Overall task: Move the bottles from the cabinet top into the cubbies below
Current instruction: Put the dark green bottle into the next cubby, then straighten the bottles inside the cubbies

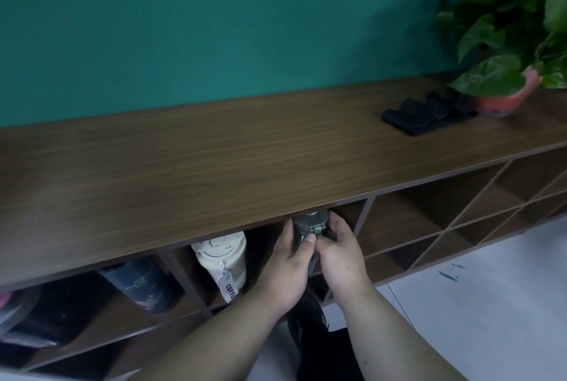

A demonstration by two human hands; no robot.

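A dark green bottle [303,225] stands in a top-row cubby under the wooden cabinet top [214,160]. My left hand [290,267] wraps its left side, thumb across the front. On its right side my right hand [340,253] grips it near the lid clasp. The bottle's lower part is hidden behind my hands. A cream bottle [222,261] with a "COFFEE" strap stands in the cubby to the left. Further left, a dark navy bottle [141,284] sits in another cubby.
A folded black cloth [420,117] and a potted plant in a pink pot [506,95] sit on the cabinet top at the right. Open cubbies [429,215] run to the right. Dark items fill the far-left cubby [36,319]. My shoe [310,319] is on the pale floor.
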